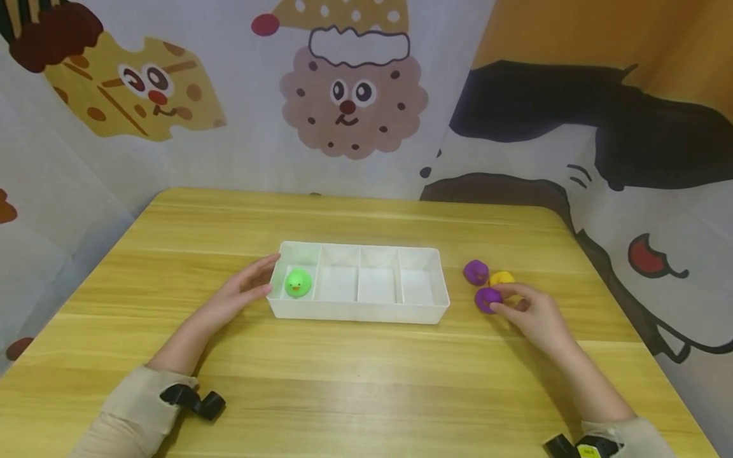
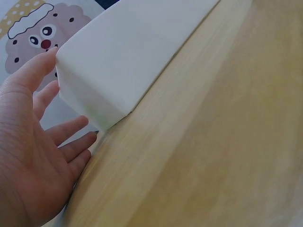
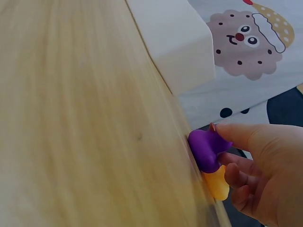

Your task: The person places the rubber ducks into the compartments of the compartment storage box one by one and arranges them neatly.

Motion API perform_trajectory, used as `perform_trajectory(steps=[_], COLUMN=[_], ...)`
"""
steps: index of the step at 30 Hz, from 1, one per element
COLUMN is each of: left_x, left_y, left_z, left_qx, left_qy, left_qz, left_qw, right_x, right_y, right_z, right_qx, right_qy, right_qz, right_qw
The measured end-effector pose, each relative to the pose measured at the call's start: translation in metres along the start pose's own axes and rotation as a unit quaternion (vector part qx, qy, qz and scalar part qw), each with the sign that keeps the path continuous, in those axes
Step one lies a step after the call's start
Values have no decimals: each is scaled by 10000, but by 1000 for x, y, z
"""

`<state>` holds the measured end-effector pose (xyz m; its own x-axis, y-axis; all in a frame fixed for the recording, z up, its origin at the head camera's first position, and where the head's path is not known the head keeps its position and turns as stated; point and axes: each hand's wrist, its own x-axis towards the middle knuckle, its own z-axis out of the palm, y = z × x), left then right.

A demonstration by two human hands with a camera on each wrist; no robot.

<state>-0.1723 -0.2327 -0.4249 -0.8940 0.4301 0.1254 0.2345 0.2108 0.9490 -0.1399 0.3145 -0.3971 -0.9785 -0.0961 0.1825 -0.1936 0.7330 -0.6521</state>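
Observation:
A white four-compartment box (image 1: 361, 312) stands on the table, a green rubber duck (image 1: 298, 283) in its leftmost compartment. My left hand (image 1: 240, 292) rests at the box's left end, thumb and fingertips against the wall and fingers loosely spread; the left wrist view shows the palm facing the box (image 2: 109, 56). To the right of the box, my right hand (image 1: 535, 315) pinches a purple rubber duck (image 1: 487, 300) between thumb and forefinger, low over the tabletop. Just behind it are a second purple duck (image 1: 476, 272) and a yellow duck (image 1: 502, 278), the latter partly covered by the fingers.
The wooden table (image 1: 355, 381) reaches back to a wall hanging (image 1: 229, 165) printed with cartoon food. Its right edge runs beyond my right hand. The other three compartments of the box hold nothing. Black camera mounts (image 1: 197, 402) sit on both wrists.

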Motion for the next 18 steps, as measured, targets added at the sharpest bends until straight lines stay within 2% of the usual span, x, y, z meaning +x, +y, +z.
perform_trajectory(steps=[18], left_x=[0], left_y=[0], left_z=[0], left_qx=[1], left_qy=[-2], left_qz=[23], left_qw=[10000], right_x=[-2], right_y=[-4], right_z=[1], right_qx=[-182], right_qy=[164], right_qz=[1], right_qw=[9997])
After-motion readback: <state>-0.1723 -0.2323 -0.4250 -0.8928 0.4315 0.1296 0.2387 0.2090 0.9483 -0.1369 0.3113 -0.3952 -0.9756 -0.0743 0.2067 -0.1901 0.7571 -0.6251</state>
